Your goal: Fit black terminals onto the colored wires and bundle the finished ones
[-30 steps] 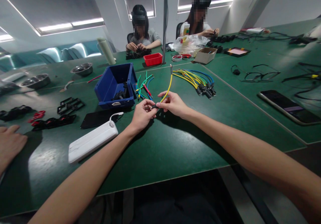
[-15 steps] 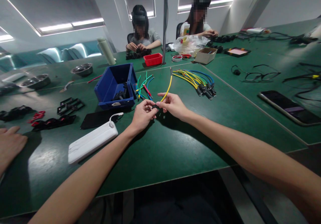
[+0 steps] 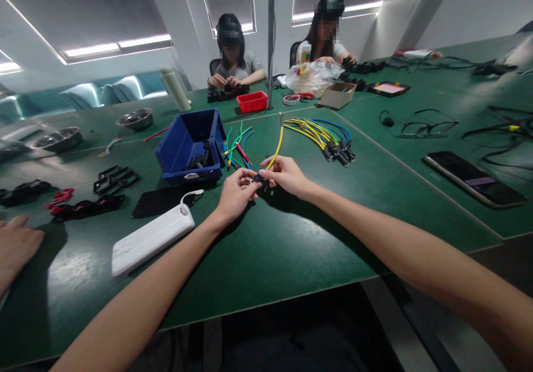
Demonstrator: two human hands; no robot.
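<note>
Viewing from the head camera: both hands meet above the green counter, just in front of the blue bin.

- The left hand is closed in a pinch; thumb and fingertips grip the small black connector.
- The right hand is closed in a pinch on the lower end of the yellow wire, directly beside the connector. The fingertips of both hands touch or nearly touch.
- The yellow wire rises from the right hand, curving up and away. Its free end is in the air above the counter.
- Whether the wire end is seated in the connector cannot be told; the fingers hide the joint.

Surrounding items on the counter:

- The blue bin holds black parts. Loose coloured wires lie just to its right.
- A wire bundle with black ends lies beyond the right hand, apart from it.
- A white power bank lies beside the left forearm, and a dark phone lies between it and the bin.
- A second phone lies far right, with spectacles beyond it.
- Black frames lie to the left.
- Another person's hand rests flat at the left edge.
</note>
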